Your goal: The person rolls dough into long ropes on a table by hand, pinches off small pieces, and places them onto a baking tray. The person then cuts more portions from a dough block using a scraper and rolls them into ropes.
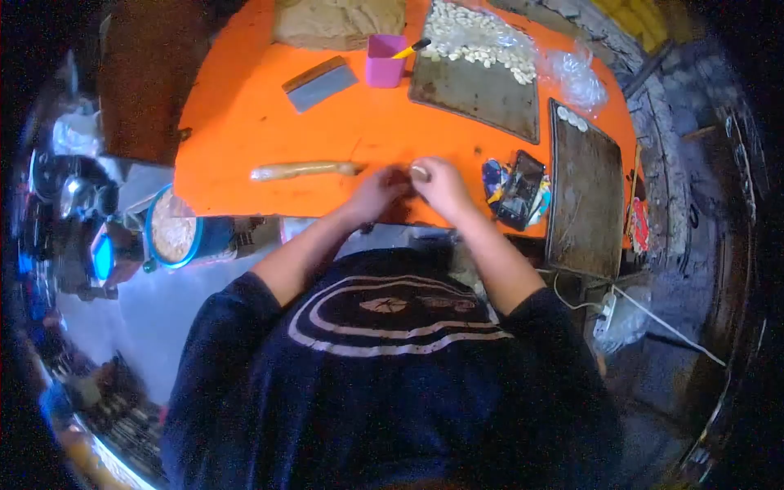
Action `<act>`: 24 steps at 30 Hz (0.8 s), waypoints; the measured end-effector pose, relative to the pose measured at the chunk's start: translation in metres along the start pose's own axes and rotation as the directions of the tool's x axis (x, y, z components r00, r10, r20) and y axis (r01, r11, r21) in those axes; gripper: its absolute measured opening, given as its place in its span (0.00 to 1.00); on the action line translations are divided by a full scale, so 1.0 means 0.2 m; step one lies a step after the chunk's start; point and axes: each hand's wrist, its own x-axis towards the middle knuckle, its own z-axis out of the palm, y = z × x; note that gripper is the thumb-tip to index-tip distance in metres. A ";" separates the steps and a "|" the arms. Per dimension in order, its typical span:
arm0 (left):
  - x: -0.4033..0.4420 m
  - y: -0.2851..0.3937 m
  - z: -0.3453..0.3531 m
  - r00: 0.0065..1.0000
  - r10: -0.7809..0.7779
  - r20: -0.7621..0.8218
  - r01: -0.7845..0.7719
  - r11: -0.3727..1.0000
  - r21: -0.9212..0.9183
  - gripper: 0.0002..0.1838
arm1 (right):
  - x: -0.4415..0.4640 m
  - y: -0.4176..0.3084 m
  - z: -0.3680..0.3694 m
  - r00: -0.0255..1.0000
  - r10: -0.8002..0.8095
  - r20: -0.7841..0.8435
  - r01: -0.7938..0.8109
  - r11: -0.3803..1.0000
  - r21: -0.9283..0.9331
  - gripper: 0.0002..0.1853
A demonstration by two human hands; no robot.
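At the near edge of the orange table (269, 131), my right hand (445, 192) closes its fingers and thumb around a small, rounded light-brown piece that looks like dough (420, 173). My left hand (382, 194) is right beside it, fingers pointing towards the right hand. Shadow hides those fingertips, so what they hold, if anything, is not visible. A long tan roll, apparently dough (302, 170), lies left of both hands, its right end close to my left hand. A dark baking tray (584, 204) to the right carries several whitish round pieces (570, 118) at its far end.
Farther back are a large tan slab (339, 23), a scraper (322, 86), a pink cup (385, 64) with a yellow-black handle, and another tray (478, 100) with many whitish pieces. A phone (521, 189) lies right of my hands. A blue bucket (153, 233) stands lower left.
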 end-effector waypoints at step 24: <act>0.03 0.02 0.24 0.969 -0.049 -0.241 -0.018 0.963 -0.269 0.07 | -0.16 0.07 -0.11 1.000 0.025 0.013 -0.028 0.930 0.365 0.10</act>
